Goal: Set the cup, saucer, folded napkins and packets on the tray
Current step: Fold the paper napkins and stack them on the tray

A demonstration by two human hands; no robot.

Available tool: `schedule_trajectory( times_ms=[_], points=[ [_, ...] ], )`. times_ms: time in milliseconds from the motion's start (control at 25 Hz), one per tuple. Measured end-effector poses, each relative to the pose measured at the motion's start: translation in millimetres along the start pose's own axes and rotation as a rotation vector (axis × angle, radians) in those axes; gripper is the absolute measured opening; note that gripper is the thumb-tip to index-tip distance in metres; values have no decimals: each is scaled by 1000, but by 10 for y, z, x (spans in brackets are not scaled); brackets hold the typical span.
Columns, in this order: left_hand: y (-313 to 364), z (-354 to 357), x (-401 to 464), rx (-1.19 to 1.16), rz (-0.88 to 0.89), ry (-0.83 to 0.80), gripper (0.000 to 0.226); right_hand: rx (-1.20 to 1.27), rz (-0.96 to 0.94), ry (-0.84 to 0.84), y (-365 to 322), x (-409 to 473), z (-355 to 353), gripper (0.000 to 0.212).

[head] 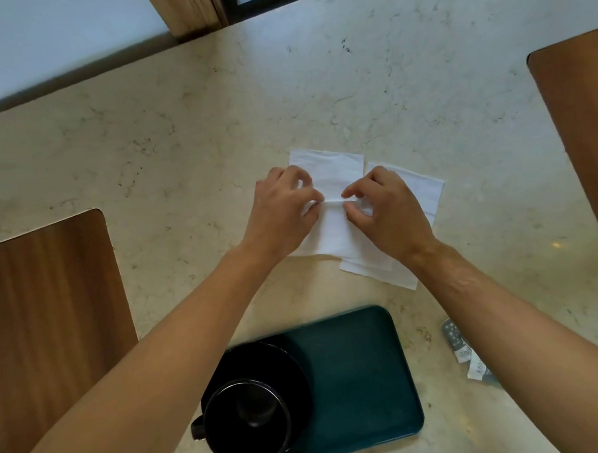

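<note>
Napkin (326, 177) on the counter (183, 128), pinched at mid-crease by left hand (283, 210) and right hand (386, 212) | fingers curled, tips nearly meeting | second napkin (423, 193) under right fingers | tray (366, 377), cup (246, 423), saucer (262, 361) behind wrists | best practice: align edges, press crease flat outward.

Cup (248, 422) on saucer (279, 364) on tray (359, 377).

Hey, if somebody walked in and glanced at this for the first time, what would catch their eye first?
Most likely the left hand and right hand at the centre, pinching a crease in a white napkin that overlaps a second napkin on the marble table. Next, nearer the person, the dark green tray holding a black cup on its saucer.
</note>
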State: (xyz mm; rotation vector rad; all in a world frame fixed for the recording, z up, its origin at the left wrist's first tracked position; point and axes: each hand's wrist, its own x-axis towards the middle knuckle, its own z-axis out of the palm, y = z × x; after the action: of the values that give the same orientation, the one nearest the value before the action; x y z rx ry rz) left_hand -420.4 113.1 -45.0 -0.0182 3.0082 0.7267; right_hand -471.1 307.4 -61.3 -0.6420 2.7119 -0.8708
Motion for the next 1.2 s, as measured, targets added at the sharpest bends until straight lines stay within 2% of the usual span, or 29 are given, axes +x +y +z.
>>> schedule_trajectory(
  times_ms=[400, 840, 1000, 1200],
  points=[
    [25, 18, -22, 28, -15, 64, 7, 7, 5, 8, 0, -13, -16, 15],
    [60, -135, -77, -50, 50, 116, 6, 32, -19, 131, -144, -36, -95, 24],
    [127, -212, -140, -74, 71, 76, 8, 21, -18, 32, -234, -26, -107, 39],
    [200, -373, -251, -163, 70, 154, 10, 218, 0, 27, -338, -43, -180, 15]
  ],
)
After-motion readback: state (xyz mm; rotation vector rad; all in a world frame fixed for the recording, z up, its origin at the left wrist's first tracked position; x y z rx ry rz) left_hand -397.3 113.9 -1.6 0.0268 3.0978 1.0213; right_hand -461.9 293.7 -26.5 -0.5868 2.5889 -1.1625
